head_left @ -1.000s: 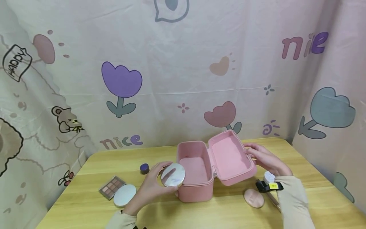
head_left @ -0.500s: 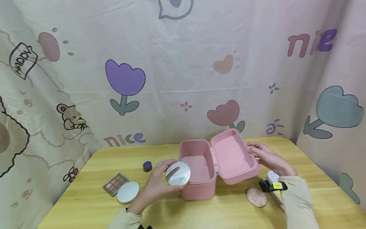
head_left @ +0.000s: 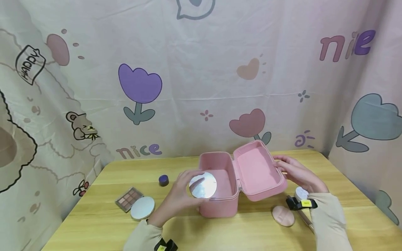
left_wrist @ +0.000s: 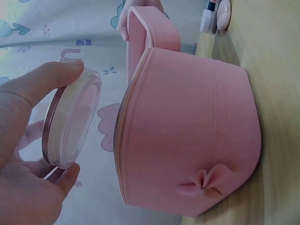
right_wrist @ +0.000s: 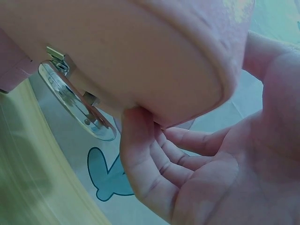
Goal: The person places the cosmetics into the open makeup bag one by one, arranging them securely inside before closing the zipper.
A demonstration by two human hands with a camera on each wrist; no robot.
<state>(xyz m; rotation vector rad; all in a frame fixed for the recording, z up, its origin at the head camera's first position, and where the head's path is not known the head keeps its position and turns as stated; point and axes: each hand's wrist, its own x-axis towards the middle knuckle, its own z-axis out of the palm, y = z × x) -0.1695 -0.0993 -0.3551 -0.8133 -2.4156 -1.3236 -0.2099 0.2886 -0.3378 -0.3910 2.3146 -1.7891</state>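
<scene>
My left hand [head_left: 183, 191] holds a round compact [head_left: 204, 185] with a shiny mirror-like top, gripped at its edge between thumb and fingers. In the head view the compact overlaps the left part of a pink cosmetic case [head_left: 218, 209]; the left wrist view shows its clear underside, with a gap between it and the case wall. The case stands unzipped, its lid [head_left: 259, 169] swung out to the right. At the lid's outer edge, my right hand [head_left: 298, 172] has its fingers curled on the rim, as the right wrist view [right_wrist: 201, 173] also shows.
Left of the case lie an eyeshadow palette [head_left: 129, 199], a white round disc [head_left: 142, 208] and a small dark purple jar [head_left: 163, 180]. On the right are a pinkish puff [head_left: 283, 216], a brush [head_left: 305, 220] and a small white-topped item [head_left: 301, 193]. A printed curtain hangs behind.
The left hand has carried the compact rightward, from beside the case's left edge to across its opening in the head view. My right hand stays at the lid, and the head view has shifted slightly.
</scene>
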